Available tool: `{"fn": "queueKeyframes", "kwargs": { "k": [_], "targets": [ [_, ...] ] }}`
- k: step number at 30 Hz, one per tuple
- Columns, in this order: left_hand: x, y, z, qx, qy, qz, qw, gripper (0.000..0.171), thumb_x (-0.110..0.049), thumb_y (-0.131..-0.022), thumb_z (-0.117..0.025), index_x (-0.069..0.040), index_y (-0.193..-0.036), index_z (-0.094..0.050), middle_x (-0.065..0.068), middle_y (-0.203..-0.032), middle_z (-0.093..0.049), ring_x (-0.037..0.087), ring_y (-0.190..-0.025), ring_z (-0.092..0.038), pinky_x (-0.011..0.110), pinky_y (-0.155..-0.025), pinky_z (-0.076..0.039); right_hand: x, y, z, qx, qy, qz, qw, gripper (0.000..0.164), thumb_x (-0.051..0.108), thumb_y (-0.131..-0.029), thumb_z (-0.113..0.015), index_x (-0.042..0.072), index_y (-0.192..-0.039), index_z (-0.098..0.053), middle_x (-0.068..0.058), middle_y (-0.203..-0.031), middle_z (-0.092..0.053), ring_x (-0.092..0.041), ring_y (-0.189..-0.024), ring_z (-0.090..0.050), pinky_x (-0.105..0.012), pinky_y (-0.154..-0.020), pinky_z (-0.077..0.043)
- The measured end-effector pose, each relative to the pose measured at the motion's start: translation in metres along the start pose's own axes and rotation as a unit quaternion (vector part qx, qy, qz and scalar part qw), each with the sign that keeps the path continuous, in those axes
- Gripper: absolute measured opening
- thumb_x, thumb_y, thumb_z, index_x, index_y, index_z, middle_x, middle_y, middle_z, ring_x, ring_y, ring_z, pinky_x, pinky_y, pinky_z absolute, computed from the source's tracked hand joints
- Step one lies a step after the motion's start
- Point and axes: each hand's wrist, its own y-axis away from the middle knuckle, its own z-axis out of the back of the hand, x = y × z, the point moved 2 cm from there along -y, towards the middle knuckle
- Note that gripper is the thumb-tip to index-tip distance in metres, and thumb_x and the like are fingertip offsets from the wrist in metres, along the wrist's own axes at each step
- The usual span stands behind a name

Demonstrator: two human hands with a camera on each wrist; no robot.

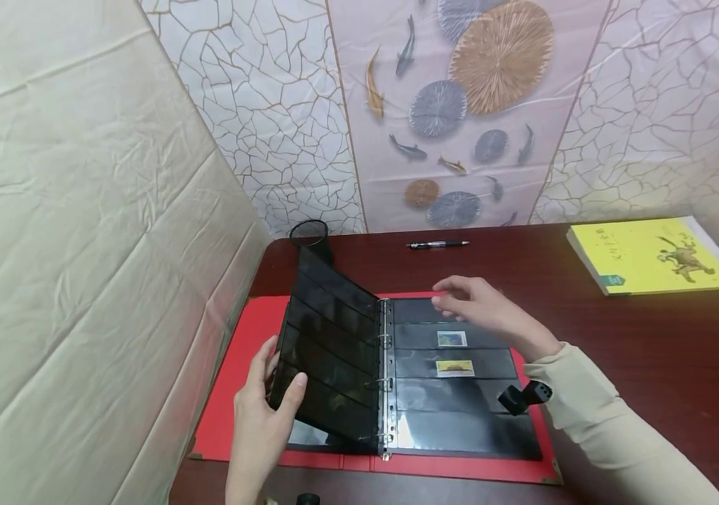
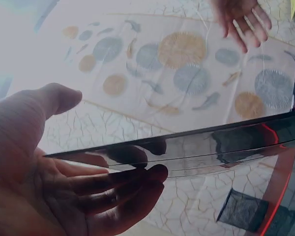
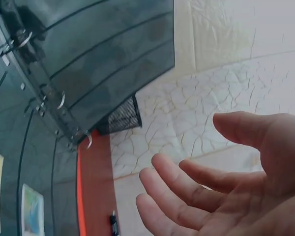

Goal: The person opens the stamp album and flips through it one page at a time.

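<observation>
A stamp album with a red cover [image 1: 233, 393] lies spread on the table, with metal rings [image 1: 386, 384] along its middle. My left hand [image 1: 264, 414] supports a tilted black album page [image 1: 334, 344] at its outer edge. In the left wrist view, the fingers [image 2: 123, 196] lie behind that page and the thumb stands apart from it. Over the top of the right-hand page [image 1: 422, 400] hovers my right hand [image 1: 475, 301], fingers spread loosely and holding nothing. Two stamps sit in that page's strips: a blue-green one [image 1: 452, 339] and a yellow one [image 1: 454, 368].
Behind the raised page stands a black mesh pen holder [image 1: 311, 235]. A pen [image 1: 438, 245] lies near the table's back edge. At the right is a yellow book [image 1: 643, 256]. Fabric walls [image 1: 113, 210] border the table at the left and back.
</observation>
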Motion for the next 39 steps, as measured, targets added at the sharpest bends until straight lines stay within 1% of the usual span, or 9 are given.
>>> {"fn": "queueKeyframes", "kwargs": {
  "k": [4,7,13,17,20,24,27,32,39],
  "targets": [
    [0.007,-0.001,0.002,-0.021,-0.005,0.017,0.9996,0.059,-0.023,-0.097,-0.070,-0.007,-0.149,-0.047,0.014,-0.127,-0.066,0.027,-0.102,-0.068,0.033,-0.078,-0.056,-0.014,-0.001,0.004,-0.004,0.003,-0.011,1.000,0.047,0.024,-0.101,-0.063,-0.005,-0.137,-0.053,-0.019,-0.118,-0.067,-0.031,-0.103,-0.064,-0.046,-0.090,-0.053],
    [0.013,-0.002,0.003,-0.037,-0.012,0.034,0.9987,0.056,-0.024,-0.098,-0.069,-0.007,-0.148,-0.050,0.013,-0.126,-0.066,0.026,-0.103,-0.066,0.032,-0.080,-0.054,-0.027,-0.003,0.005,-0.008,0.011,-0.020,1.000,0.047,0.022,-0.101,-0.063,-0.008,-0.136,-0.053,-0.023,-0.121,-0.065,-0.035,-0.108,-0.062,-0.052,-0.095,-0.050],
    [0.024,-0.003,0.003,-0.066,-0.030,0.064,0.9953,0.054,-0.026,-0.099,-0.067,-0.006,-0.147,-0.052,0.017,-0.130,-0.064,0.030,-0.111,-0.063,0.046,-0.088,-0.053,-0.051,-0.007,0.004,-0.017,0.037,-0.020,0.999,0.047,0.018,-0.098,-0.066,-0.011,-0.134,-0.054,-0.027,-0.124,-0.063,-0.038,-0.112,-0.060,-0.054,-0.097,-0.049],
    [0.032,-0.004,0.006,-0.084,-0.033,0.081,0.9926,0.053,-0.027,-0.100,-0.065,-0.004,-0.146,-0.052,0.023,-0.134,-0.061,0.037,-0.121,-0.058,0.057,-0.094,-0.050,-0.065,-0.011,0.004,-0.026,0.089,-0.009,0.996,0.052,0.017,-0.095,-0.070,-0.013,-0.133,-0.053,-0.032,-0.128,-0.059,-0.045,-0.118,-0.057,-0.057,-0.098,-0.048],
    [0.039,-0.006,0.006,-0.086,-0.030,0.094,0.9914,0.054,-0.027,-0.100,-0.065,-0.003,-0.146,-0.051,0.024,-0.139,-0.058,0.040,-0.127,-0.053,0.062,-0.099,-0.045,-0.078,-0.012,0.006,-0.032,0.133,-0.012,0.990,0.055,0.014,-0.092,-0.072,-0.015,-0.134,-0.051,-0.034,-0.132,-0.056,-0.048,-0.123,-0.053,-0.059,-0.101,-0.045],
    [0.048,-0.008,0.006,-0.082,-0.027,0.106,0.9906,0.054,-0.025,-0.100,-0.065,-0.001,-0.146,-0.051,0.023,-0.144,-0.053,0.043,-0.132,-0.050,0.063,-0.103,-0.041,-0.095,-0.011,0.007,-0.027,0.181,-0.021,0.983,0.064,0.012,-0.087,-0.077,-0.016,-0.136,-0.047,-0.036,-0.135,-0.053,-0.049,-0.123,-0.051,-0.062,-0.102,-0.042],
    [0.056,-0.008,0.006,-0.083,-0.035,0.115,0.9893,0.054,-0.024,-0.100,-0.065,0.001,-0.145,-0.051,0.025,-0.142,-0.054,0.043,-0.131,-0.051,0.063,-0.101,-0.043,-0.103,-0.012,0.007,-0.015,0.210,-0.016,0.978,0.074,0.013,-0.082,-0.083,-0.015,-0.139,-0.045,-0.036,-0.136,-0.050,-0.046,-0.121,-0.050,-0.062,-0.103,-0.040],
    [0.069,-0.010,0.008,-0.075,-0.041,0.126,0.9884,0.054,-0.024,-0.100,-0.065,0.003,-0.145,-0.051,0.028,-0.138,-0.057,0.043,-0.126,-0.054,0.060,-0.098,-0.047,-0.110,-0.014,0.006,-0.007,0.225,-0.008,0.974,0.086,0.016,-0.076,-0.088,-0.013,-0.143,-0.041,-0.035,-0.141,-0.045,-0.046,-0.125,-0.045,-0.064,-0.106,-0.036],
    [0.086,-0.012,0.010,-0.056,-0.036,0.142,0.9876,0.055,-0.023,-0.099,-0.066,0.004,-0.144,-0.050,0.030,-0.142,-0.052,0.044,-0.136,-0.045,0.062,-0.107,-0.037,-0.119,-0.020,0.004,-0.021,0.245,-0.033,0.969,0.097,0.018,-0.073,-0.091,-0.014,-0.146,-0.036,-0.037,-0.149,-0.035,-0.051,-0.133,-0.035,-0.067,-0.108,-0.031]
  ]
}}
